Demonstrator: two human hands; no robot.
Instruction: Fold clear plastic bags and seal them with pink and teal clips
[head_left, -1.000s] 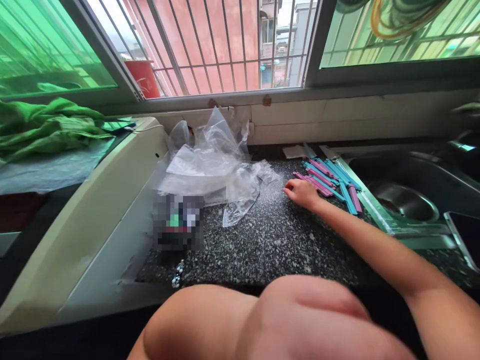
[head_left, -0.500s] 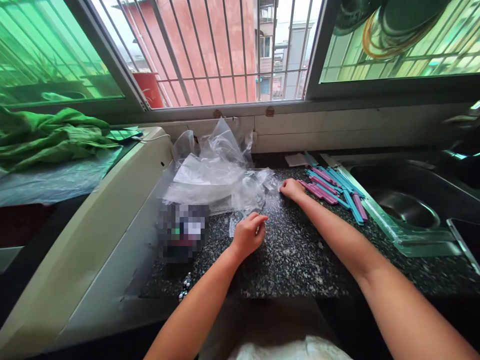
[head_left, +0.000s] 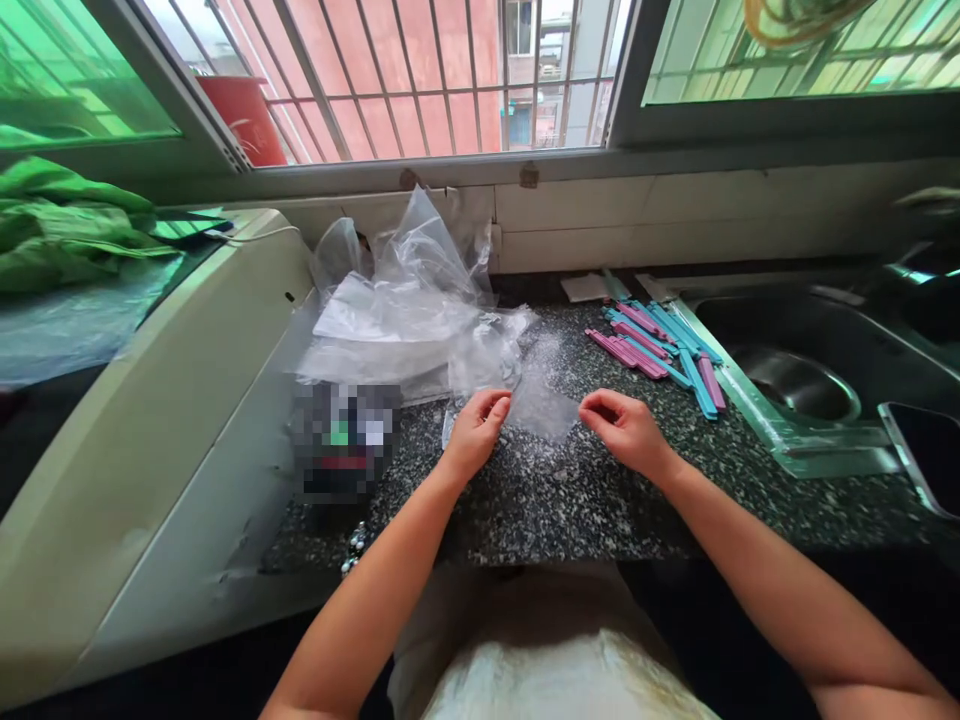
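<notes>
A clear bag (head_left: 547,410) is stretched over the middle of the counter (head_left: 525,515), between the two hands; the right hand (head_left: 628,432) pinches its right corner, thumb and forefinger together; the left hand (head_left: 474,434) is curled by its left side, though whether it grips the film I cannot tell; a plastic pile (head_left: 405,320) fills the counter's back left corner; pink and blue sticks (head_left: 646,341) lie toward the back edge, beside the sink (head_left: 757,418); beads (head_left: 355,548) sit near the front left corner.
</notes>
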